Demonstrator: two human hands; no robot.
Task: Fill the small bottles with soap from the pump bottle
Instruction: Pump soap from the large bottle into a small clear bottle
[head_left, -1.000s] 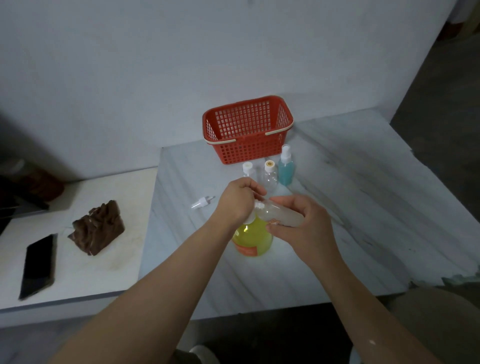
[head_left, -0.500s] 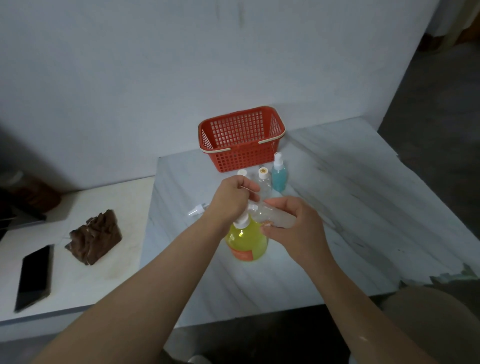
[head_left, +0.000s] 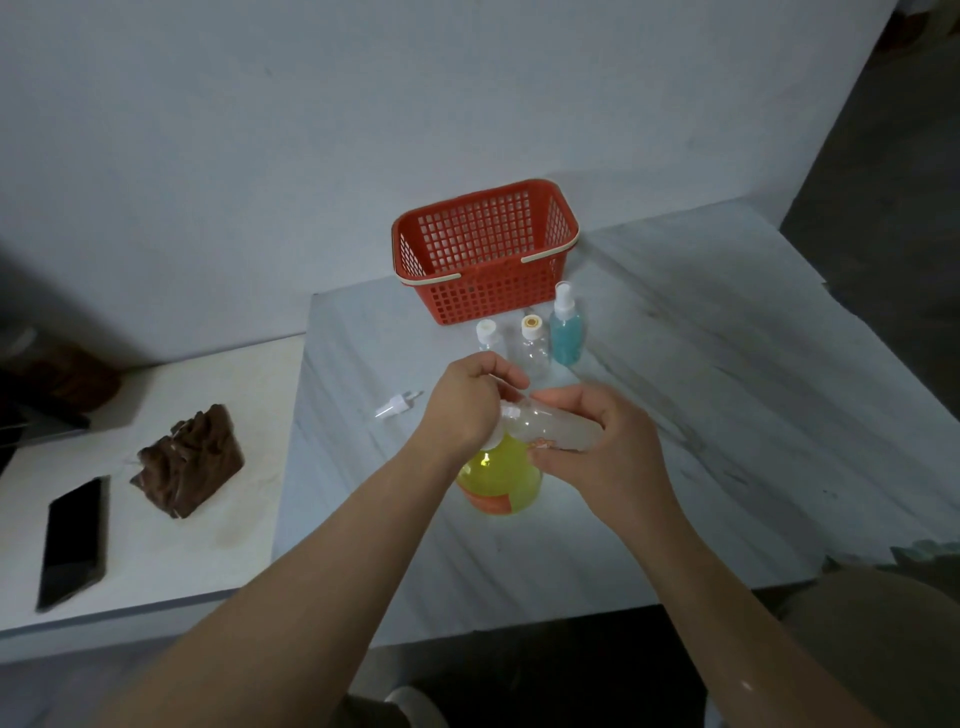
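Note:
A pump bottle (head_left: 500, 480) of yellow soap stands on the marble table (head_left: 727, 415). My left hand (head_left: 467, 405) covers its white pump head, fingers curled over it. My right hand (head_left: 602, 457) holds a small clear bottle (head_left: 556, 428) lying almost sideways, its open neck against the pump spout. Behind stand two small clear capped bottles (head_left: 488, 338) (head_left: 532, 345) and a blue spray bottle (head_left: 566, 327). A loose white spray cap (head_left: 397, 405) lies on the table to the left.
A red plastic basket (head_left: 483, 260) stands at the back by the wall. On a lower white surface (head_left: 218, 545) to the left lie a brown crumpled object (head_left: 189, 462) and a black phone (head_left: 72, 540). The table's front edge runs just under my forearms.
Both hands keep their hold on the pump head and the small bottle. Only the camera view has shifted a little.

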